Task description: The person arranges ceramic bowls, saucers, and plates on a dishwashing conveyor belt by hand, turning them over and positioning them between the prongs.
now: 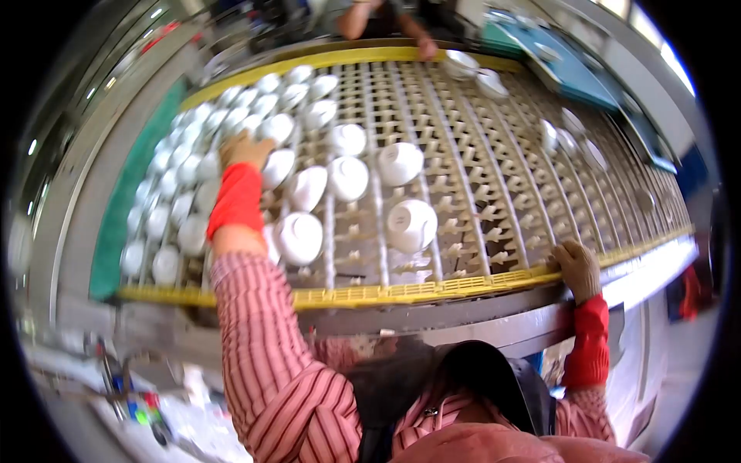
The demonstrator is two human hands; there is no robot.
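My left hand [245,150] reaches over the left part of a slatted conveyor belt [494,185], in among a crowd of white bowls [179,212]. Its thumb is spread from the fingers, and it touches or almost touches the bowls around it; no bowl is plainly gripped. Close by on the right stand a tilted white bowl [308,188] and another white bowl [299,238]. My right hand [579,268] has its fingers curled over the yellow edge rail [494,282] at the belt's near right. Red cuffs cover both wrists.
Across the belt, another person's hand [427,48] rests by the far yellow rail. White dishes [571,140] sit tilted between the slats at right. A blue-green panel [540,58] bears more dishes at far right. A green strip [123,208] borders the belt's left end.
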